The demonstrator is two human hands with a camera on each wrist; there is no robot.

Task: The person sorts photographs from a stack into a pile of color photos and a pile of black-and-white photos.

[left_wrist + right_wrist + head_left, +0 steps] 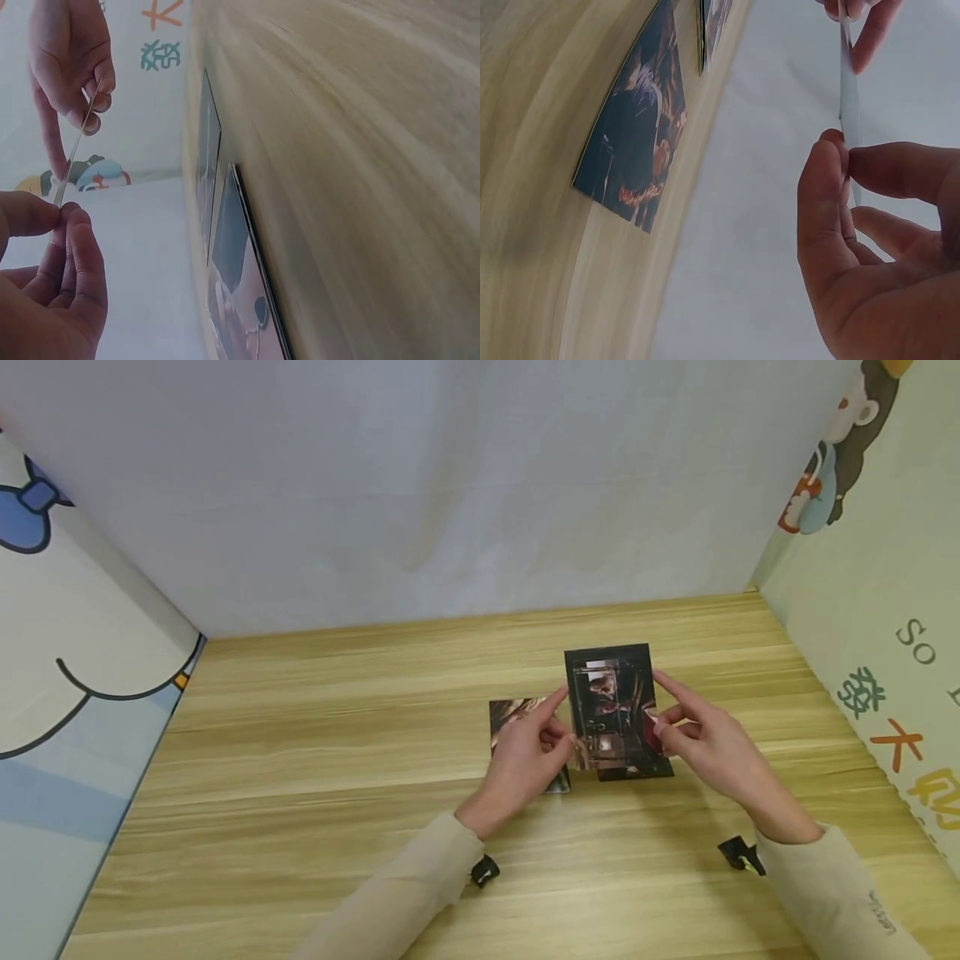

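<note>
Pinching a dark photo card by its side edges above the wooden table, left hand and right hand both gripping lightly, risking a slip onto the photos below.

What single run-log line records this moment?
left hand: pinches card's left edge | right hand: pinches right edge | card: held above table | two more cards lie flat below
</note>
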